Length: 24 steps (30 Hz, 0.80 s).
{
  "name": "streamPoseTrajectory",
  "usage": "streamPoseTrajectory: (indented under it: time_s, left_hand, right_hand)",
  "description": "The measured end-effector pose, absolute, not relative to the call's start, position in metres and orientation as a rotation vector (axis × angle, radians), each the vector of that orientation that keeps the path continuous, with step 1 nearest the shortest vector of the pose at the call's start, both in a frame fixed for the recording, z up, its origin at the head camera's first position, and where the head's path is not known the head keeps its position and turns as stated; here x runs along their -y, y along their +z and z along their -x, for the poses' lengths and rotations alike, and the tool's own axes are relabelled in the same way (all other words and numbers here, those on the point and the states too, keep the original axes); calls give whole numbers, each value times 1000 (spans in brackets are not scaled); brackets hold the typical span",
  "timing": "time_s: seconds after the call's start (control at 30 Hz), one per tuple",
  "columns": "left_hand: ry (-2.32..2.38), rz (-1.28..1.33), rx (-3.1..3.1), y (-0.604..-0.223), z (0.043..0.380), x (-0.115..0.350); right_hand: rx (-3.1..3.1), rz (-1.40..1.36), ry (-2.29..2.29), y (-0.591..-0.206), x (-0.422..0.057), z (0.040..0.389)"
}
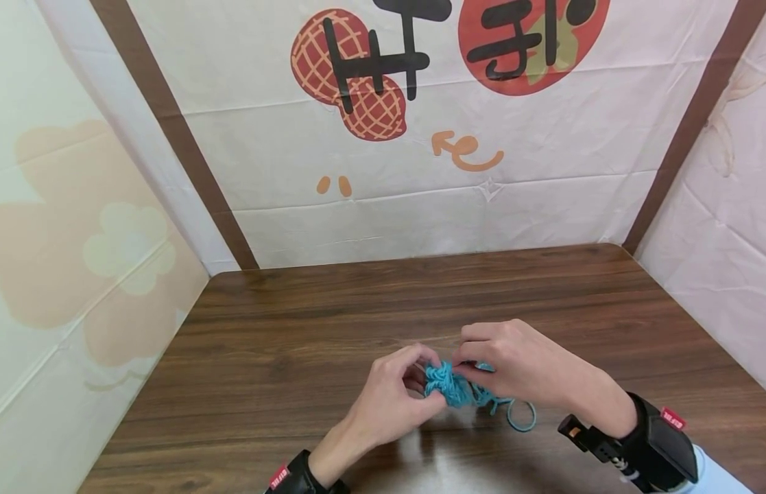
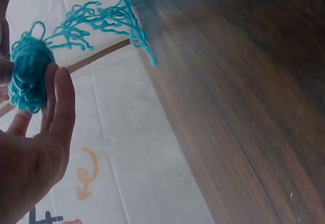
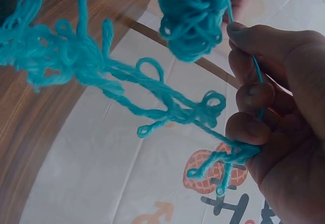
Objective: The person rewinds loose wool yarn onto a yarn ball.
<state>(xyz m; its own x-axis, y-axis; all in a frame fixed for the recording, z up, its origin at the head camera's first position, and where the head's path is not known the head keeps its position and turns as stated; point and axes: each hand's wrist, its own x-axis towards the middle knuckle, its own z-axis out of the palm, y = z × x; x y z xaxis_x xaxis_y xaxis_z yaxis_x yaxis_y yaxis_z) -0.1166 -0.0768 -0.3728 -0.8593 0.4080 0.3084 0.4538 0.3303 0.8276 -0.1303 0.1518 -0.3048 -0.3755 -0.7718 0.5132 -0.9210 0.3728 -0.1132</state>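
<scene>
A small ball of turquoise yarn [image 1: 443, 381] is held between the curved fingers and thumb of my left hand [image 1: 395, 392]. In the left wrist view the yarn ball [image 2: 31, 76] looks wound in messy loops. My right hand [image 1: 512, 358] is close by on the right, palm down. Seen from the right wrist, its thumb and index finger pinch a single strand [image 3: 258, 71] that runs to the ball. Its lower fingers curl over part of a knotted, loopy tangle of yarn [image 3: 76, 56], which hangs away from the hand.
Below both hands lies a dark wood-grain table [image 1: 284, 384]. A loose loop of yarn [image 1: 522, 430] trails out under the right hand. White printed cloth [image 1: 358, 233] stands behind the table's far edge, with more cloth panels left and right.
</scene>
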Motion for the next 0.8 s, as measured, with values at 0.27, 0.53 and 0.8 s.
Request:
streamPoseTrajectory:
  time_s: [0.27, 0.53, 0.8]
  left_hand:
    - [-1599, 933, 2525, -372, 114, 76]
    - [-1622, 1027, 2479, -374, 113, 77]
    - [-1644, 1091, 2456, -376, 112, 76]
  right_hand:
    - [2309, -1461, 645, -305, -155, 133]
    - [2291, -1454, 719, -305, -160, 141]
    - [2272, -1441, 760, -305, -168, 149]
